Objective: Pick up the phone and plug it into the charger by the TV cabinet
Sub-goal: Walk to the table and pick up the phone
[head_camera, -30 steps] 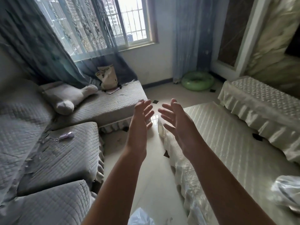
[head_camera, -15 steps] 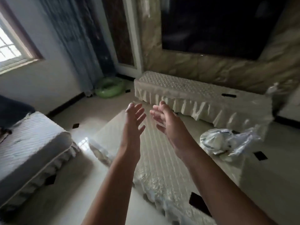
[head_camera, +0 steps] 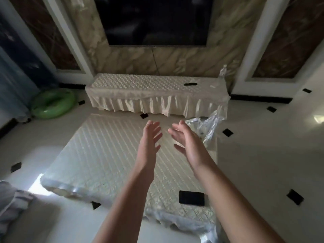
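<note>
A black phone (head_camera: 191, 198) lies flat on the cloth-covered coffee table (head_camera: 105, 155), near its front right corner, partly under my right forearm. My left hand (head_camera: 150, 137) and my right hand (head_camera: 184, 137) are stretched out above the table's middle, palms facing each other, fingers apart, holding nothing. Beyond the table stands the low TV cabinet (head_camera: 140, 92) under a cream cover, with a dark slim object (head_camera: 190, 84) and a small white thing (head_camera: 213, 86) on its right part. A thin cable (head_camera: 155, 60) hangs from the TV (head_camera: 157, 20) down behind the cabinet. No charger is clearly visible.
Crumpled clear plastic (head_camera: 208, 127) lies at the table's far right corner. A clear bottle (head_camera: 222, 72) stands at the cabinet's right end. A green inflatable ring (head_camera: 52, 104) rests on the floor at left. Grey sofa edge (head_camera: 10, 202) shows bottom left. White tiled floor surrounds the table.
My view has swung right from the window and sofa to face the TV wall squarely. The phone on the table has come into view. Both hands stay open and raised.
</note>
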Demonstrator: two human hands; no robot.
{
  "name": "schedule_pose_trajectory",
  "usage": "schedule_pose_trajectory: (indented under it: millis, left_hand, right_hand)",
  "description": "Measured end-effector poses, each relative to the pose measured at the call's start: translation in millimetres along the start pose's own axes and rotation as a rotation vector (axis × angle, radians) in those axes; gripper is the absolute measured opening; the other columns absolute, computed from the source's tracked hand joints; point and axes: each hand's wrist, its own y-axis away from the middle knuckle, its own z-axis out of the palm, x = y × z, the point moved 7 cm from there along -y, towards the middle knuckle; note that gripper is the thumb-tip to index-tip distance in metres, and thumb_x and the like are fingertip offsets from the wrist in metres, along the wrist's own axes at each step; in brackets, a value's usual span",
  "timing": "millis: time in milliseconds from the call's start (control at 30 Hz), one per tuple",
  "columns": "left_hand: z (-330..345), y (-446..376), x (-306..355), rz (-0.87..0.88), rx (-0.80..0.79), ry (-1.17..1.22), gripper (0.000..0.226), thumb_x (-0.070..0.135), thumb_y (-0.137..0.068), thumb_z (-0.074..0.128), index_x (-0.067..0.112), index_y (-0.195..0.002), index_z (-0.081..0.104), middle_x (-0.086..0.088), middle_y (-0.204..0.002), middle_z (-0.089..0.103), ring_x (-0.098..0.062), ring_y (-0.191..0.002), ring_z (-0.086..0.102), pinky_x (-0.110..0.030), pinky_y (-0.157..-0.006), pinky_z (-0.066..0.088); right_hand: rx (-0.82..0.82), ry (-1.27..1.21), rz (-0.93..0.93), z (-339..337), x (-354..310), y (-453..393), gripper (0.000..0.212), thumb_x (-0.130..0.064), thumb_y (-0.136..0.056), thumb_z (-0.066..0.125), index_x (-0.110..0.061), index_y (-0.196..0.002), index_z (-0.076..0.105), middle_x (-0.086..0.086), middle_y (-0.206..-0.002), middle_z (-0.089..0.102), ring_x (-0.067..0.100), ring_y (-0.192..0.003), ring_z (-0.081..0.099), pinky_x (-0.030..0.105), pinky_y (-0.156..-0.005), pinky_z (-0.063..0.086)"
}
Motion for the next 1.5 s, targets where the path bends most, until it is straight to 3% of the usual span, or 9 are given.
schedule_pose_trajectory:
  millis: [267,400,567,767,933,1133,1267,1433,1500]
  left_hand:
    - [23,-16,-83,-0.134,-0.065,-0.130,0.059,0.058,-0.097,0.027,0.023,-0.138,0.051,0.002,-0.142,0.055,-0.013,-0.126,0.053,-0.048,-0.114,0.034]
    - [32,-32,-145,-0.200,-0.083,-0.160,0.058,0.057,-0.097,0.028,0.023,-0.135,0.055,0.003,-0.138,0.059,-0.011,-0.122,0.057,-0.045,-0.111,0.038]
    - [42,-46,-236,-0.283,-0.097,-0.184,0.057,0.058,-0.096,0.030,0.024,-0.133,0.057,0.004,-0.135,0.061,-0.010,-0.120,0.058,-0.040,-0.106,0.041]
    - [36,-54,-354,-0.423,-0.060,-0.207,0.052,0.051,-0.097,0.034,0.021,-0.133,0.057,0.000,-0.135,0.060,-0.015,-0.120,0.058,-0.037,-0.097,0.043]
    - [21,-48,-421,-0.546,-0.009,-0.201,0.050,0.050,-0.096,0.036,0.020,-0.129,0.060,-0.002,-0.130,0.063,-0.016,-0.115,0.060,-0.040,-0.099,0.044]
    - [14,-67,-460,-0.556,0.018,-0.196,0.050,0.050,-0.096,0.037,0.019,-0.129,0.060,-0.001,-0.129,0.063,-0.015,-0.114,0.060,-0.039,-0.099,0.042]
    - [15,-83,-487,-0.568,0.014,-0.218,0.051,0.050,-0.096,0.038,0.018,-0.130,0.058,-0.001,-0.128,0.062,-0.014,-0.113,0.060,-0.034,-0.089,0.043]
    - [25,-108,-506,-0.369,-0.082,-0.476,0.034,0.049,-0.082,0.047,0.021,-0.093,0.062,0.004,-0.094,0.066,-0.015,-0.092,0.062,-0.032,-0.078,0.045]
    - [32,-117,-520,-0.310,-0.147,-0.670,0.047,0.049,-0.079,0.051,0.019,-0.113,0.063,0.002,-0.105,0.070,-0.016,-0.099,0.064,-0.031,-0.081,0.049]
  right_hand:
    - [0.063,0.043,0.128,-47,79,-23,0.060,-0.058,-0.093,0.034,-0.023,-0.140,0.048,-0.007,-0.134,0.060,0.002,-0.115,0.054,0.042,-0.110,0.037]
    - [0.069,0.124,0.149,-69,135,-34,0.067,-0.063,-0.087,0.032,-0.021,-0.136,0.050,-0.004,-0.136,0.058,0.009,-0.122,0.053,0.041,-0.109,0.038]
    - [0.088,0.137,0.227,-96,228,-51,0.058,-0.055,-0.096,0.032,-0.016,-0.135,0.050,0.002,-0.134,0.058,0.014,-0.120,0.054,0.043,-0.109,0.039]
    - [0.160,0.096,0.379,-129,329,-63,0.057,-0.051,-0.097,0.034,-0.014,-0.137,0.051,0.003,-0.134,0.060,0.014,-0.121,0.056,0.043,-0.109,0.039]
    - [0.158,0.073,0.466,-144,390,-65,0.059,-0.051,-0.097,0.032,-0.015,-0.142,0.045,0.004,-0.138,0.057,0.016,-0.120,0.054,0.043,-0.109,0.040]
    - [0.179,0.049,0.506,-150,438,-77,0.057,-0.049,-0.098,0.035,-0.013,-0.140,0.048,0.005,-0.136,0.058,0.016,-0.123,0.054,0.042,-0.109,0.040]
    - [0.214,0.053,0.529,-161,465,-87,0.055,-0.047,-0.098,0.035,-0.010,-0.136,0.050,0.006,-0.134,0.058,0.017,-0.122,0.054,0.043,-0.109,0.040]
    - [0.253,0.132,0.526,-181,491,-103,0.029,-0.048,-0.096,0.039,-0.025,-0.100,0.057,0.000,-0.113,0.060,0.018,-0.113,0.057,0.046,-0.106,0.042]
    - [0.274,0.139,0.532,-190,501,-109,0.028,-0.048,-0.095,0.040,-0.028,-0.090,0.058,-0.001,-0.109,0.062,0.019,-0.111,0.058,0.047,-0.105,0.042]
